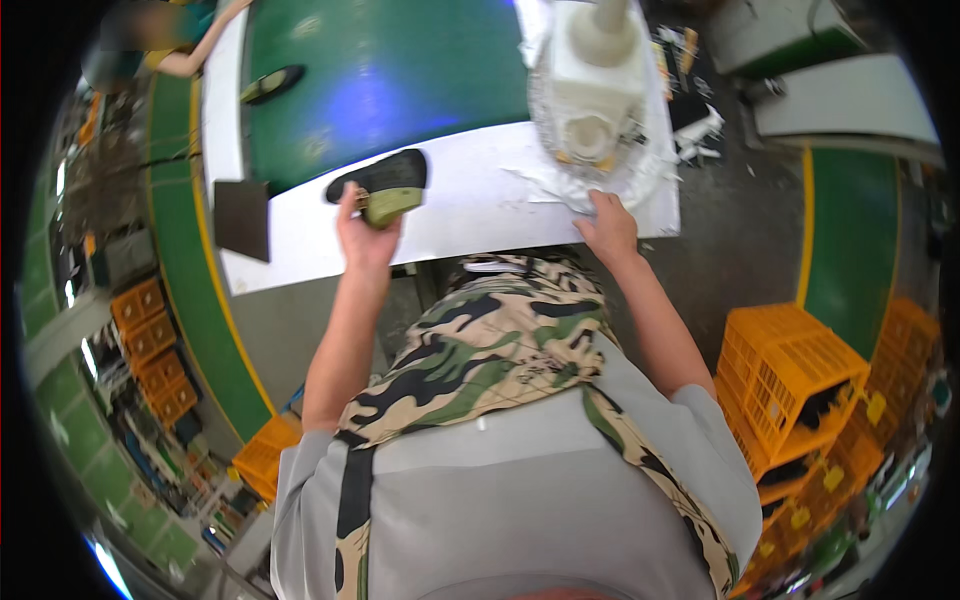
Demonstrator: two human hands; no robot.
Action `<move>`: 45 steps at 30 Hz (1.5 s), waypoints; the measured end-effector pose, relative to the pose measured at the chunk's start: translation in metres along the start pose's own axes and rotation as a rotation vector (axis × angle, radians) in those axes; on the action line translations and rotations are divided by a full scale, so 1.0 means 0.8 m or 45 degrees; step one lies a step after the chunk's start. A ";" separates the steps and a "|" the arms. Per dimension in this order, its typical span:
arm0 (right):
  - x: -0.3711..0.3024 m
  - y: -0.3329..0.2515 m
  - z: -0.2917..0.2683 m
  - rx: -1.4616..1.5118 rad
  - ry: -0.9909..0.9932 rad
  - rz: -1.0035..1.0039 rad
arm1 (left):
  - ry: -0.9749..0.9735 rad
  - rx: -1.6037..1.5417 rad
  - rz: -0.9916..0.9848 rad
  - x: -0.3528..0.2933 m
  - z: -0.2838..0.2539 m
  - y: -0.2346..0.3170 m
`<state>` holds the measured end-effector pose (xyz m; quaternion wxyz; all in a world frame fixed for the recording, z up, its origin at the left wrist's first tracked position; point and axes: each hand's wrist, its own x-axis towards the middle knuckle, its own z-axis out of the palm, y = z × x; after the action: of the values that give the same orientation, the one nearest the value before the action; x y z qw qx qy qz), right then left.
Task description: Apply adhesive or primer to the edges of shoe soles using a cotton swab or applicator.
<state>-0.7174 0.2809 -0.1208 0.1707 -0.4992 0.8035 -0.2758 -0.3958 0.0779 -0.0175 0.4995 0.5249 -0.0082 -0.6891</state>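
Observation:
My left hand [368, 236] is wrapped round a shoe [390, 190] with a black sole and an olive-green part, held above the white front strip of the table [450, 215]. The shoe is tilted, its sole side mostly showing. My right hand [610, 228] is at the table's front edge, fingers closed on the rim of a crumpled white plastic sheet [570, 190]. That sheet lies round the foot of a white container with a round opening [590, 135]. Further off, a second dark and olive shoe [272, 85] lies on the green belt [380, 70].
A dark brown panel [241, 220] stands at the table's left corner. Stacked yellow crates [790, 370] are at my right, and another yellow crate [268, 455] at my left. White scraps [700, 135] lie beside the table. Another person's arm [205, 48] reaches in at the far left.

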 end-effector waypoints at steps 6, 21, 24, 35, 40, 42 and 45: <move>-0.008 -0.005 0.043 0.043 -0.251 -0.018 | -0.094 -0.013 -0.147 -0.018 0.006 -0.019; 0.069 -0.211 0.003 1.646 -0.399 -0.375 | -0.109 0.055 -0.449 -0.060 -0.005 -0.044; 0.070 -0.224 -0.008 1.885 -0.618 -0.159 | -0.082 0.063 -0.454 -0.074 -0.004 -0.036; 0.050 -0.233 0.011 1.768 -0.656 -0.187 | -0.127 0.118 -0.350 -0.117 -0.009 -0.014; 0.049 -0.246 0.011 1.564 -0.542 -0.261 | -0.125 0.077 -0.317 -0.122 -0.021 -0.015; 0.048 -0.258 0.000 1.451 -0.582 -0.177 | -0.138 0.091 -0.286 -0.121 -0.026 -0.012; 0.053 -0.265 0.004 1.322 -0.634 -0.125 | -0.166 0.105 -0.244 -0.118 -0.034 -0.009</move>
<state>-0.5844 0.1682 0.0065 0.5642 -0.4366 0.4743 -0.5158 -0.3853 0.1609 0.0340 0.4076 0.4976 -0.0187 -0.7655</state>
